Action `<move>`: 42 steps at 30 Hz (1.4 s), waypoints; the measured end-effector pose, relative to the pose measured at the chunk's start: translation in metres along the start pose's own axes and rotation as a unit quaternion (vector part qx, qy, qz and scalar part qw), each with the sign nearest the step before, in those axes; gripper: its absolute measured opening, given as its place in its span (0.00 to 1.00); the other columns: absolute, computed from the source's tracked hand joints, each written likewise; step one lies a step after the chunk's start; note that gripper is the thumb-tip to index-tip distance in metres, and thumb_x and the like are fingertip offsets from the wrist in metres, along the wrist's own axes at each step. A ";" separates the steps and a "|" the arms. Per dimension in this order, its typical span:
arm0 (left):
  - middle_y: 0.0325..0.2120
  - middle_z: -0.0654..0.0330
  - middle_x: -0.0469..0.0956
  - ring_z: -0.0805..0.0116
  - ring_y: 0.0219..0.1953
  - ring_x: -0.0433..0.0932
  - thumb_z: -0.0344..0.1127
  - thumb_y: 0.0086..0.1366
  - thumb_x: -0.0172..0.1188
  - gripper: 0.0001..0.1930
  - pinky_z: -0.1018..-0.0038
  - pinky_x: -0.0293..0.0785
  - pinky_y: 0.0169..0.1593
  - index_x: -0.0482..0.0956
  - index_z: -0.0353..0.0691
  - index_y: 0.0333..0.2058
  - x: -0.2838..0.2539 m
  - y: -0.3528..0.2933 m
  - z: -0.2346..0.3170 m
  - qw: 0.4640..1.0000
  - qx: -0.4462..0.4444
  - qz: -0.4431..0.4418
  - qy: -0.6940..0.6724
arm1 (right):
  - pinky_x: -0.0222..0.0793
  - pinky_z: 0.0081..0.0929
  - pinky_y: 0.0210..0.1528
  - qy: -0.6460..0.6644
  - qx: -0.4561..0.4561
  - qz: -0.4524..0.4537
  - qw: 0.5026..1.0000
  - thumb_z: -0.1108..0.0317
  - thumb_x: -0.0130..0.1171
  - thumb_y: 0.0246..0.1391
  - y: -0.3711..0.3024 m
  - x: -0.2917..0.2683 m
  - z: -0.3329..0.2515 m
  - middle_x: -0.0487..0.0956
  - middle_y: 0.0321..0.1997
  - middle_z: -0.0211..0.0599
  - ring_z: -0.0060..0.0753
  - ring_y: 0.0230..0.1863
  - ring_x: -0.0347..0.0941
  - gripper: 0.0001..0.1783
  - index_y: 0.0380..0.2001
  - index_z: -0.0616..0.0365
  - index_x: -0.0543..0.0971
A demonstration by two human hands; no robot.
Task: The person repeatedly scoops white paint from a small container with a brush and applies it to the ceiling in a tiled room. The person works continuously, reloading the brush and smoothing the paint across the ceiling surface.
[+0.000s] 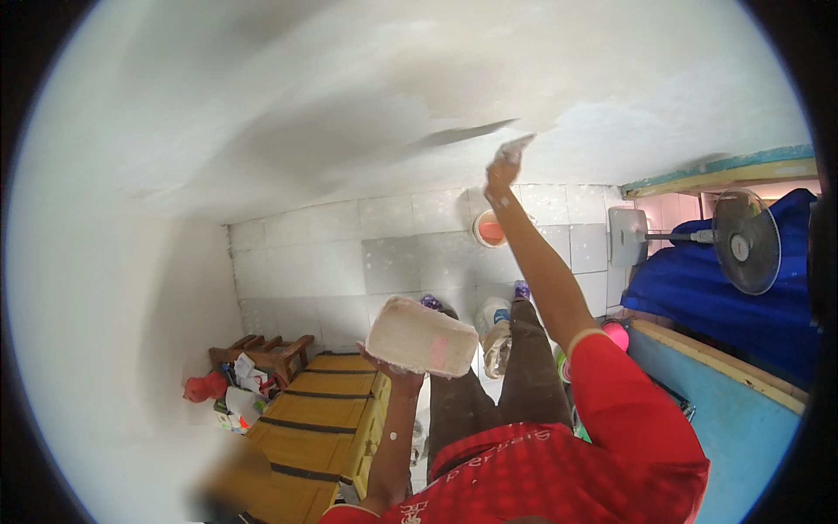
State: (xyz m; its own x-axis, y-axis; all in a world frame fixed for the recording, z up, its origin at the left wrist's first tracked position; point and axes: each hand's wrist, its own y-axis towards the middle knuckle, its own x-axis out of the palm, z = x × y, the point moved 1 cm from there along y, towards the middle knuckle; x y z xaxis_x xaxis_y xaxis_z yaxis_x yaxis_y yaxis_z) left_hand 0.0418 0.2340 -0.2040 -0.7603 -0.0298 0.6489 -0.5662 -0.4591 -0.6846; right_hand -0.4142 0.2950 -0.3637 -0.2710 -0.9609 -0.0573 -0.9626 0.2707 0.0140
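My left hand (394, 371) supports a rectangular tray (406, 336) from below, its fingers closed round the near left edge. White putty coats the tray, and a pinkish patch shows at its right side. My right arm reaches up and forward to the white wall, where my right hand (504, 168), smeared with white, is closed. It seems to grip a putty knife, whose thin grey blade (471, 133) appears to lie along the wall; blur hides its handle. Around the blade the wall (463, 83) has damp-looking, uneven patches.
Below, a white bucket (490, 229) with reddish contents stands on grey tiles (393, 265). Yellow drawers (310, 406) and a wooden stool (262, 354) with clutter are at left. To the right are a fan (744, 243), blue cloth (672, 293) and a light-blue panel (716, 402).
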 end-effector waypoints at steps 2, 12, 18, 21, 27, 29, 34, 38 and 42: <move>0.60 0.61 0.65 0.56 0.62 0.61 0.73 0.62 0.38 0.40 0.49 0.56 0.65 0.66 0.48 0.60 -0.010 -0.003 0.003 1.000 0.009 0.001 0.009 | 0.69 0.20 0.28 0.020 -0.183 0.092 0.979 0.63 0.43 0.65 -0.002 0.074 0.002 0.78 0.41 0.34 0.20 0.31 0.72 0.30 0.68 0.58 0.54; 0.61 0.60 0.64 0.55 0.62 0.61 0.73 0.62 0.38 0.40 0.49 0.56 0.65 0.64 0.47 0.61 -0.021 -0.021 0.019 0.997 0.066 -0.023 0.025 | 0.74 0.26 0.40 0.128 0.112 -0.444 0.880 0.67 0.53 0.58 -0.185 0.118 -0.205 0.74 0.43 0.36 0.27 0.44 0.73 0.16 0.48 0.59 0.73; 0.61 0.59 0.63 0.55 0.62 0.61 0.72 0.62 0.37 0.40 0.50 0.56 0.65 0.63 0.47 0.61 0.029 -0.041 0.043 0.881 0.291 -0.110 0.357 | 0.68 0.25 0.45 -0.083 -0.168 -0.518 0.835 0.72 0.55 0.55 -0.198 -0.100 -0.383 0.76 0.39 0.40 0.31 0.39 0.73 0.13 0.41 0.68 0.78; 0.60 0.58 0.64 0.54 0.62 0.62 0.77 0.59 0.36 0.45 0.50 0.59 0.63 0.62 0.47 0.62 0.069 -0.064 0.045 0.973 0.087 -0.193 -0.091 | 0.72 0.33 0.37 -0.169 -0.110 -0.556 0.807 0.70 0.57 0.53 -0.226 -0.168 -0.458 0.80 0.39 0.44 0.45 0.32 0.77 0.12 0.41 0.61 0.80; 0.61 0.56 0.61 0.55 0.60 0.62 0.80 0.56 0.33 0.49 0.55 0.63 0.60 0.61 0.46 0.62 0.130 -0.106 0.046 0.871 -0.049 -0.436 -0.221 | 0.72 0.34 0.33 -0.326 -0.408 -0.502 0.690 0.67 0.61 0.51 -0.286 -0.196 -0.507 0.82 0.38 0.39 0.43 0.33 0.79 0.12 0.41 0.54 0.80; 0.61 0.56 0.61 0.55 0.60 0.62 0.80 0.56 0.33 0.49 0.55 0.63 0.60 0.61 0.46 0.63 0.139 -0.113 0.041 0.850 -0.063 -0.475 -0.221 | 0.71 0.37 0.32 -0.313 -0.393 -0.496 0.708 0.69 0.64 0.48 -0.295 -0.193 -0.502 0.82 0.36 0.39 0.46 0.31 0.78 0.18 0.45 0.52 0.78; 0.62 0.55 0.60 0.56 0.61 0.62 0.81 0.56 0.32 0.49 0.56 0.62 0.61 0.60 0.46 0.63 0.144 -0.126 0.033 0.916 0.029 -0.391 -0.088 | 0.72 0.41 0.36 -0.233 -0.354 -0.573 0.701 0.73 0.64 0.44 -0.305 -0.197 -0.495 0.81 0.35 0.44 0.52 0.34 0.77 0.21 0.46 0.52 0.78; 0.62 0.54 0.59 0.56 0.61 0.62 0.81 0.56 0.31 0.50 0.56 0.62 0.62 0.60 0.45 0.63 0.148 -0.134 0.030 0.936 0.068 -0.346 -0.017 | 0.72 0.41 0.37 -0.239 -0.339 -0.610 0.675 0.74 0.63 0.44 -0.310 -0.208 -0.490 0.81 0.34 0.45 0.53 0.36 0.76 0.22 0.47 0.52 0.78; 0.62 0.54 0.59 0.57 0.61 0.61 0.81 0.56 0.31 0.50 0.56 0.61 0.62 0.59 0.45 0.63 0.149 -0.139 0.026 0.934 0.083 -0.349 0.009 | 0.71 0.40 0.36 -0.258 -0.345 -0.601 0.674 0.74 0.63 0.44 -0.303 -0.213 -0.479 0.81 0.34 0.47 0.52 0.35 0.76 0.19 0.44 0.53 0.80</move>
State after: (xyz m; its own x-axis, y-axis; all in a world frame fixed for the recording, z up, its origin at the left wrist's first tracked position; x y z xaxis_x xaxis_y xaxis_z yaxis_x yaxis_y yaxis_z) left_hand 0.0156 0.2702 -0.0035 -0.2317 0.3422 0.9106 -0.8691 -0.4934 -0.0357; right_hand -0.0656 0.3893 0.1225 0.5708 -0.2656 -0.7770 -0.3066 -0.9467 0.0983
